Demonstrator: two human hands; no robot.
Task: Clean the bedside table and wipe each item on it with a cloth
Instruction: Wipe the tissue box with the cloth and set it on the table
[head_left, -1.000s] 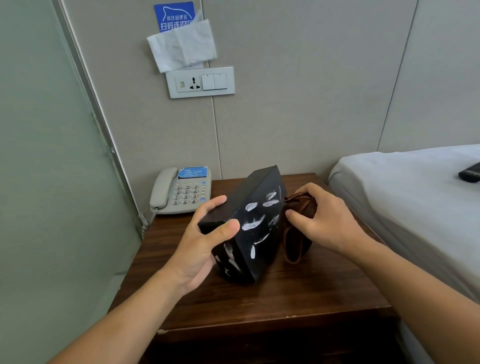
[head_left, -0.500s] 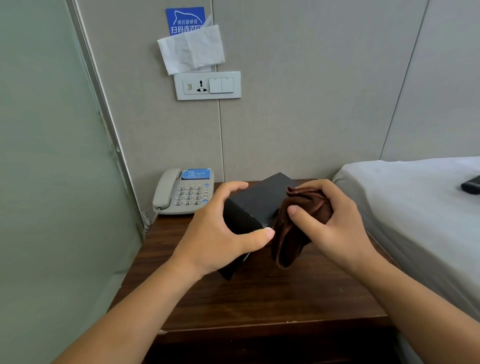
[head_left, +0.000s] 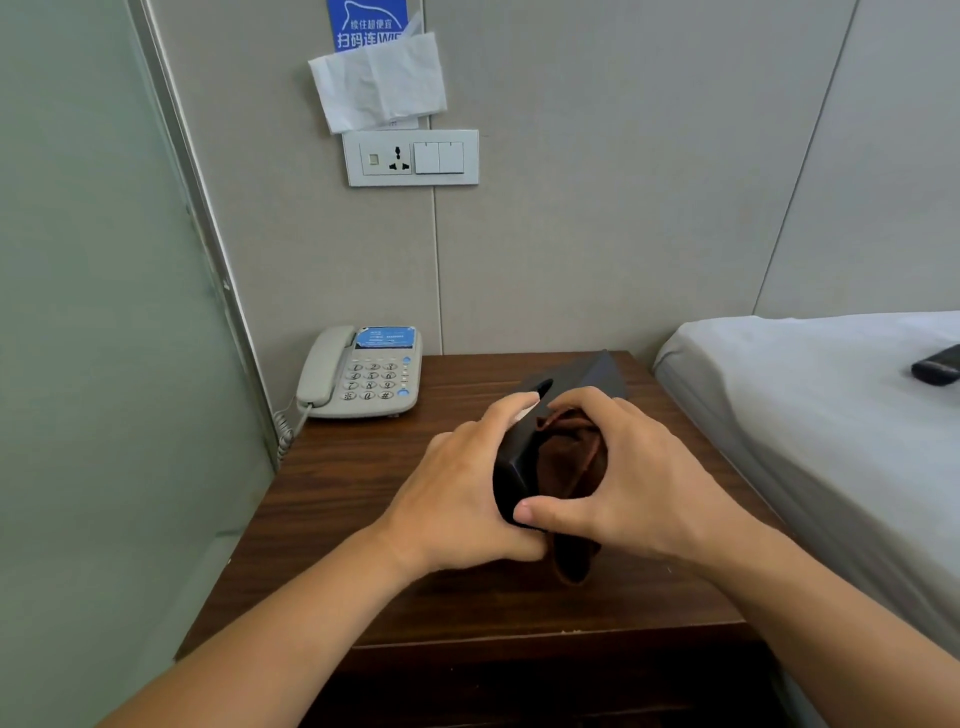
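1. Dark wood: the table carries a black box at its centre-right. The box is held tilted; I cannot tell whether its lower edge rests on the wood.
2. My left hand grasps the box at its near left end, fingers curled over the top edge and the thumb underneath.
3. My right hand clutches a brown cloth and presses it against the near face of the box; a loose tail of cloth hangs below the thumb.
4. Change: a second ago the box showed a face with white feather marks and the cloth was bunched at its far right end. Half a second ago the box had been turned to a plain side with the cloth at its right end. Now the plain side with the slot faces up and back, and the cloth covers the end nearest me.
5. Meaning, as I judge it: the box is being rotated face by face under the cloth, so this item is partly wiped.
6. The phone sits at the back left corner, well apart from both hands; I judge that it and the tabletop remain to be wiped.
7. Off the table: a wall socket, a tissue above it, and the bed at right.
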